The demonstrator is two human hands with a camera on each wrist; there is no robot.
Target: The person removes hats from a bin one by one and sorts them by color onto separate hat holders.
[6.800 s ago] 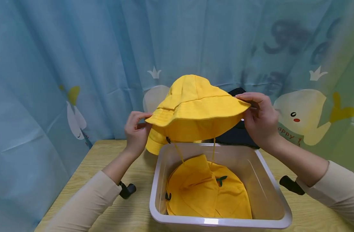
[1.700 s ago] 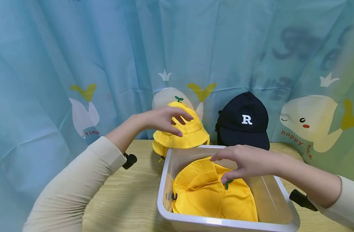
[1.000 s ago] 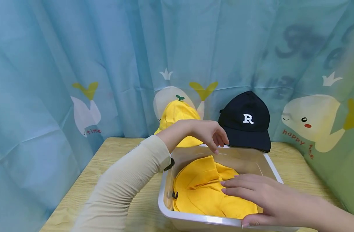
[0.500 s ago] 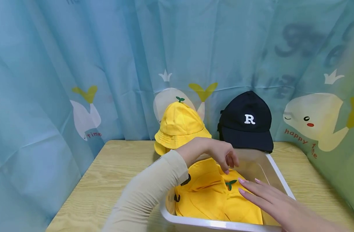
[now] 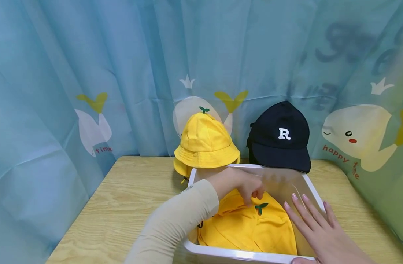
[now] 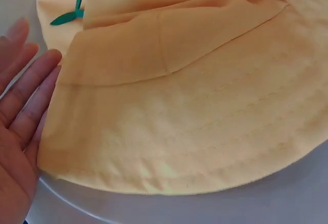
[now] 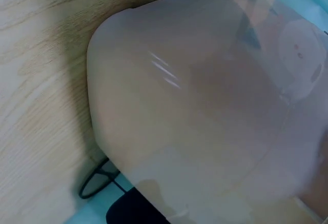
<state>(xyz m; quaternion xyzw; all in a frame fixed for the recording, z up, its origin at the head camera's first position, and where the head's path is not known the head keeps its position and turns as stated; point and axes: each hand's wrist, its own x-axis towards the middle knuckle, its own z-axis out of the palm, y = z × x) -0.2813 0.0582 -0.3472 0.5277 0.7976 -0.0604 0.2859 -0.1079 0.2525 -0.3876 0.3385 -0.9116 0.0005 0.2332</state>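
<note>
My left hand (image 5: 249, 185) reaches into the white plastic bin (image 5: 241, 253). There, a folded yellow bucket hat (image 5: 241, 229) with a green sprout lies flat. Seen from the left wrist, the loosely extended fingers (image 6: 31, 88) lie along the edge of the hat's brim (image 6: 154, 137), without pinching it. At the bin's front right corner, my right hand (image 5: 330, 234) has its fingers spread and holds nothing. Part of the bin rim is hidden under it.
Behind the bin, a yellow bucket hat with a sprout (image 5: 206, 141) stands at the left. A black cap with a white R (image 5: 280, 141) stands to its right. Blue curtain (image 5: 139, 73) hangs behind the wooden table (image 5: 122, 209).
The yellow bucket hat held up earlier by both hands now stands behind the bin. My left hand has moved from it down into the bin; the right hand has moved to the front right corner.
</note>
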